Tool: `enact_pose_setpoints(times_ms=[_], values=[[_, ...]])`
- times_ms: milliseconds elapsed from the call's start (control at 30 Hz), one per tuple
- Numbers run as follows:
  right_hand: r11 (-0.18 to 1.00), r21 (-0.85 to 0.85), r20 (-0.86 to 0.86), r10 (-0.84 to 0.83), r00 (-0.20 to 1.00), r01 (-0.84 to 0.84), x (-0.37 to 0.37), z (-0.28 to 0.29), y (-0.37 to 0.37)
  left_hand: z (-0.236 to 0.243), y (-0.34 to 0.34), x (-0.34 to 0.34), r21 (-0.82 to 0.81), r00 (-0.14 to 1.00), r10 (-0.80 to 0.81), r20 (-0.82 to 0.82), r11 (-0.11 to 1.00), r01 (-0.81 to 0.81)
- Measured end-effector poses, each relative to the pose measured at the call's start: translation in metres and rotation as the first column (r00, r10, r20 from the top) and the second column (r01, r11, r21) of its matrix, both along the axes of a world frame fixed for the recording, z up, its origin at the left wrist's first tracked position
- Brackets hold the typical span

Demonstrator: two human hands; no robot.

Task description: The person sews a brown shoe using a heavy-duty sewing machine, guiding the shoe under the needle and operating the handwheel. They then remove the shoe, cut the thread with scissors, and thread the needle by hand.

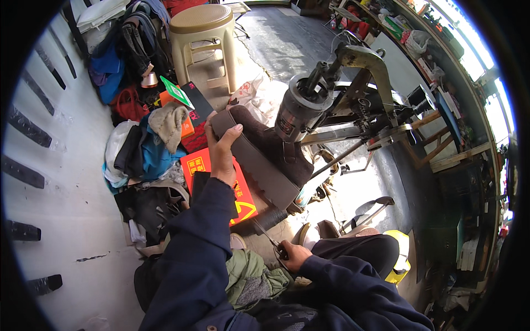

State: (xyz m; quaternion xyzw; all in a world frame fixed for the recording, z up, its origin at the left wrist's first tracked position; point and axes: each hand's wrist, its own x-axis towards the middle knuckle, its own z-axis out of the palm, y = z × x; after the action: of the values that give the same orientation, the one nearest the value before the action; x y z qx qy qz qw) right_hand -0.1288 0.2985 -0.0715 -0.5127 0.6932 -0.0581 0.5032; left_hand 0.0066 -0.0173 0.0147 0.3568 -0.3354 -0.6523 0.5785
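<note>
My left hand (221, 149) grips a grey-brown boot (259, 165) with dark furry material along its side, thumb pressed on the upper end. The boot lies against a metal hand-cranked machine (303, 107), under its cylindrical head. My right hand (292, 255), lower down near my dark-trousered knee, is closed on a thin metal tool (265, 234), perhaps scissors; its exact shape is unclear. Beneath the boot are a red and yellow box (199, 165) and dark material. A green jacket-like cloth (248, 276) lies in my lap.
A beige stool (201, 22) stands behind. Bags and clothes (138, 154) are heaped at left beside a white slotted panel (66, 209). A green card (175, 91) rests on boxes. Cluttered shelving (469, 165) lines the right, and a yellow object (400, 256) sits by my knee.
</note>
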Motion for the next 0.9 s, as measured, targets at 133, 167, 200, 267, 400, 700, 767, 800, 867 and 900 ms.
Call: enact_pose_setpoints(times_ms=[133,167,200,267,400,700,767,800,867,900], values=[[0.980,0.002,0.369,-0.186,0.911,0.199,-0.018,0.062,0.016,-0.003,0.003,0.001,0.057,0.999,-0.024,-0.025,0.998,0.025],[0.960,0.073,0.525,-0.266,0.808,0.269,-0.021,0.079,0.014,-0.004,0.004,0.001,0.064,0.999,-0.034,-0.038,0.997,0.036],[0.930,0.205,0.625,-0.364,0.690,0.306,-0.022,0.095,0.009,-0.006,0.004,0.002,0.043,0.999,-0.042,-0.022,0.998,0.043],[0.929,0.200,0.828,-0.330,0.454,0.311,-0.014,0.115,-0.012,-0.010,0.003,0.001,0.031,1.000,-0.014,-0.005,0.999,0.014],[0.933,0.189,0.956,-0.246,0.161,0.306,0.027,0.121,-0.067,-0.020,0.001,-0.001,0.109,0.999,-0.041,-0.019,0.993,0.043],[0.821,0.467,0.864,-0.343,-0.368,0.329,0.077,0.105,-0.138,-0.024,0.006,0.000,0.212,0.993,-0.095,-0.065,0.971,0.107],[0.826,0.453,0.858,-0.304,-0.413,0.335,0.078,0.101,-0.143,-0.024,0.008,-0.001,0.258,0.993,-0.101,-0.061,0.959,0.114],[0.808,0.470,0.858,-0.323,-0.400,0.356,0.078,0.099,-0.145,-0.024,0.008,-0.001,0.256,0.992,-0.105,-0.066,0.959,0.119],[0.806,0.476,0.845,-0.309,-0.436,0.353,0.078,0.095,-0.147,-0.025,0.007,-0.002,0.264,0.992,-0.105,-0.069,0.957,0.120],[0.795,0.497,0.833,-0.325,-0.448,0.347,0.079,0.094,-0.148,-0.026,0.006,-0.002,0.248,0.992,-0.115,-0.050,0.961,0.124]])
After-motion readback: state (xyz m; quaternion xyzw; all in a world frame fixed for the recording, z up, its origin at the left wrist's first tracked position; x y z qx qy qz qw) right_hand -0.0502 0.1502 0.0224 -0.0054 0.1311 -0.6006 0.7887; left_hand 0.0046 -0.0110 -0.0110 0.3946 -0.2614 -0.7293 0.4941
